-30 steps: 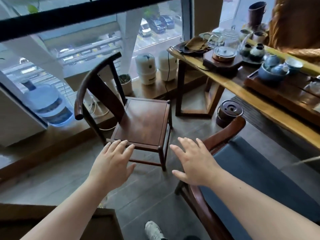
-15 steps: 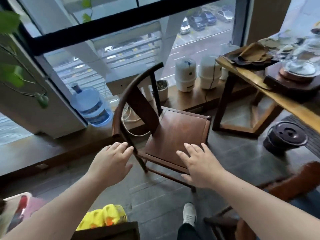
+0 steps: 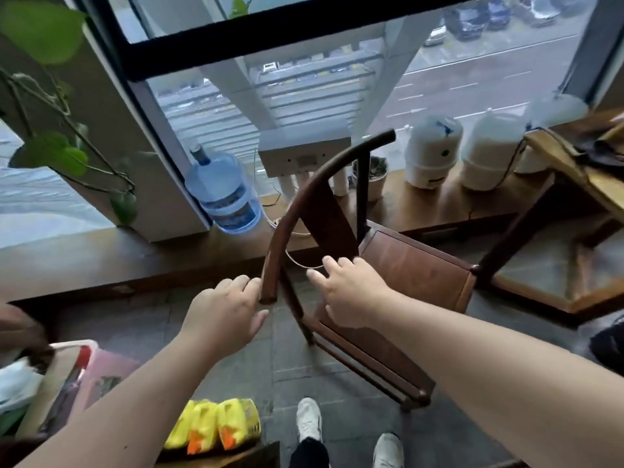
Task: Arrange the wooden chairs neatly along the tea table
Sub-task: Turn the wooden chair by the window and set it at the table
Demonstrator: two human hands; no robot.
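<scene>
A dark wooden chair (image 3: 412,268) with a curved back rail stands on the tiled floor in front of me, its seat facing right toward the tea table (image 3: 570,170) at the right edge. My left hand (image 3: 224,315) hovers just left of the near tip of the back rail, fingers apart, its fingertips beside the rail end. My right hand (image 3: 351,292) reaches over the seat's near corner behind the back splat, fingers spread, holding nothing. Whether either hand touches the wood is unclear.
A blue water jug (image 3: 224,194) and two white canisters (image 3: 430,152) sit along the wooden window ledge behind the chair. Yellow packets (image 3: 216,427) and a pink box (image 3: 74,376) lie at lower left. My shoes (image 3: 309,420) stand below the chair.
The view swung left and closer to the chair. Both hands moved forward from above the seat's front to the curved back rail and rear corner.
</scene>
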